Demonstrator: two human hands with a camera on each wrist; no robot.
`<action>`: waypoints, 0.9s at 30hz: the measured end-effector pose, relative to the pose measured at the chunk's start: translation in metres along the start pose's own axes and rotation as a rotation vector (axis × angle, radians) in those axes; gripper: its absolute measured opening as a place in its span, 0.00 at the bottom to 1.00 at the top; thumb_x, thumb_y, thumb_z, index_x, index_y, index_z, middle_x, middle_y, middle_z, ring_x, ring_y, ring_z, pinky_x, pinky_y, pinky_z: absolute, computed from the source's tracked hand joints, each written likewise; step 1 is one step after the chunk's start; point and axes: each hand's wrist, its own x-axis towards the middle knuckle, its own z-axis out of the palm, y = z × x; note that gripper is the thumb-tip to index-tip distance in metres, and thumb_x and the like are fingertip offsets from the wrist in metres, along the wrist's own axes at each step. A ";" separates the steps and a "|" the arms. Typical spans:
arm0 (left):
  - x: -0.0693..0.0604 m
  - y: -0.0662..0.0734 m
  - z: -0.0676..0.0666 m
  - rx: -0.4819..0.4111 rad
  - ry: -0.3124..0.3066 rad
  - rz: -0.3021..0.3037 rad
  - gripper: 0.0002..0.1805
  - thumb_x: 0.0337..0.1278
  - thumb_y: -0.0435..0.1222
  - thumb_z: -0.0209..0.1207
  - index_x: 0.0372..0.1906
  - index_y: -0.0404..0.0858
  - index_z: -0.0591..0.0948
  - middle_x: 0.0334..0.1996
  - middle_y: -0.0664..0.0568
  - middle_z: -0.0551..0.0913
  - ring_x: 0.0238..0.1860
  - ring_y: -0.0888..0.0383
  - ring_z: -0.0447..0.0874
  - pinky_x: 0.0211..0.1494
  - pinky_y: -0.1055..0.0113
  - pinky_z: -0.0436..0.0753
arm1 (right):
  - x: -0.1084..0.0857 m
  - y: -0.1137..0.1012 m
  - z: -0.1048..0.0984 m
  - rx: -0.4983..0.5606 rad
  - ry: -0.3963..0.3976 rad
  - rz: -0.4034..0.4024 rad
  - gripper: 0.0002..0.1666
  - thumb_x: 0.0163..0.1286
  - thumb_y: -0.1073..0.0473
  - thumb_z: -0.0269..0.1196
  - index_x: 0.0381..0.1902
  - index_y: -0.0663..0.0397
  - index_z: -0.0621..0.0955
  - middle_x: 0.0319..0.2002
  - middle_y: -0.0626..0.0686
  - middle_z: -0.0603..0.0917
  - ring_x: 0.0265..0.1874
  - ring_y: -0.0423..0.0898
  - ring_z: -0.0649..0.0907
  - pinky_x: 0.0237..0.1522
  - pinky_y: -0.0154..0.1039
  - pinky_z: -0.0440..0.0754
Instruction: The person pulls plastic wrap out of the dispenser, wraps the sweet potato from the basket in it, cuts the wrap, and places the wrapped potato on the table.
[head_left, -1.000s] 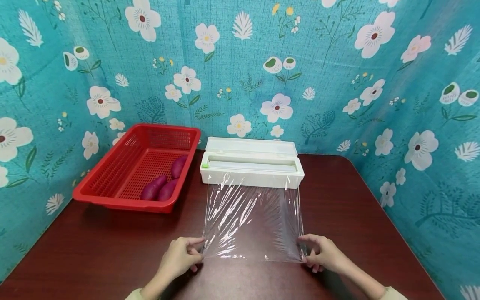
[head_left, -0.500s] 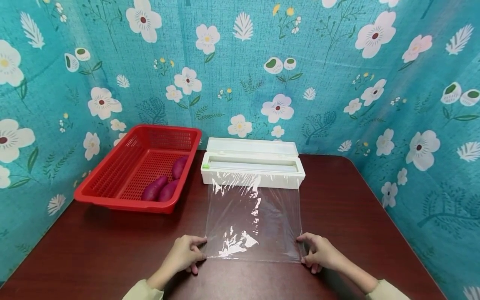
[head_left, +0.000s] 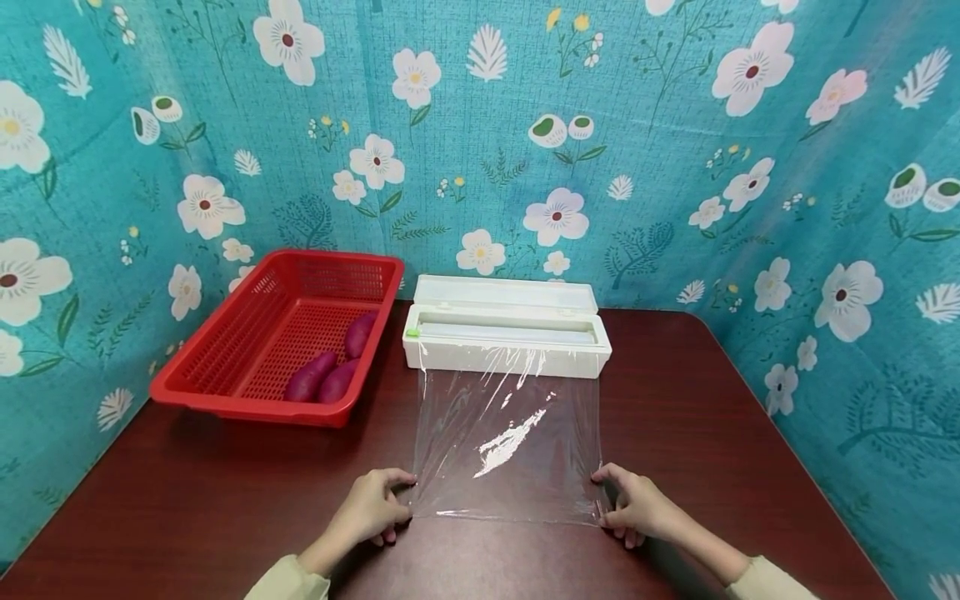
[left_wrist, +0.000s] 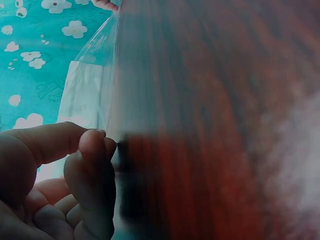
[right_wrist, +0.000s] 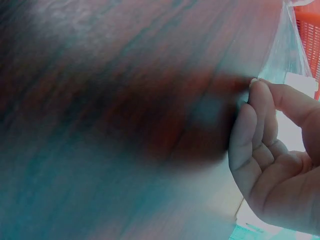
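Note:
A sheet of clear cling film point(head_left: 510, 450) stretches forward from a white cling film dispenser box point(head_left: 510, 360), whose lid stands raised at the back. At the sheet's near left corner, my left hand point(head_left: 369, 507) pinches the film between thumb and fingers. My right hand point(head_left: 637, 505) pinches the near right corner in the same way. Close up, the left wrist view shows the thumb point(left_wrist: 92, 180) and index finger meeting at the film's edge. The right wrist view shows the right fingers point(right_wrist: 257, 115) gathered at the other corner. The film's near edge runs between both hands.
A red plastic basket point(head_left: 247, 409) stands left of the dispenser, with three purple sweet potatoes point(head_left: 309, 377) inside. The dark reddish-brown table point(head_left: 675, 392) has a rounded far right corner. A teal flowered cloth point(head_left: 480, 167) hangs behind and along both sides.
My hands have drawn slightly closer together, both still pinching the film's corners. The bright glare and creases on the film have shifted. The dispenser and basket stay in place.

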 end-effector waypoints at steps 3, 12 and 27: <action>-0.002 -0.002 -0.002 0.014 -0.012 0.013 0.25 0.32 0.24 0.59 0.47 0.29 0.76 0.10 0.52 0.75 0.07 0.61 0.72 0.07 0.65 0.71 | -0.001 0.001 0.001 -0.028 0.004 -0.006 0.27 0.50 0.67 0.66 0.47 0.64 0.69 0.09 0.49 0.75 0.05 0.43 0.75 0.05 0.37 0.71; -0.007 -0.002 -0.010 0.002 0.010 0.026 0.29 0.31 0.23 0.60 0.50 0.28 0.73 0.14 0.52 0.76 0.08 0.59 0.73 0.08 0.63 0.72 | -0.002 -0.002 0.000 -0.046 -0.001 -0.026 0.27 0.51 0.67 0.66 0.48 0.64 0.68 0.10 0.48 0.75 0.06 0.42 0.75 0.05 0.36 0.71; 0.003 0.052 -0.050 0.028 -0.026 0.197 0.16 0.38 0.26 0.64 0.39 0.27 0.78 0.23 0.50 0.79 0.21 0.57 0.76 0.24 0.68 0.76 | 0.000 0.000 -0.001 -0.015 -0.006 -0.006 0.27 0.50 0.66 0.67 0.46 0.61 0.68 0.09 0.49 0.74 0.05 0.42 0.75 0.05 0.37 0.71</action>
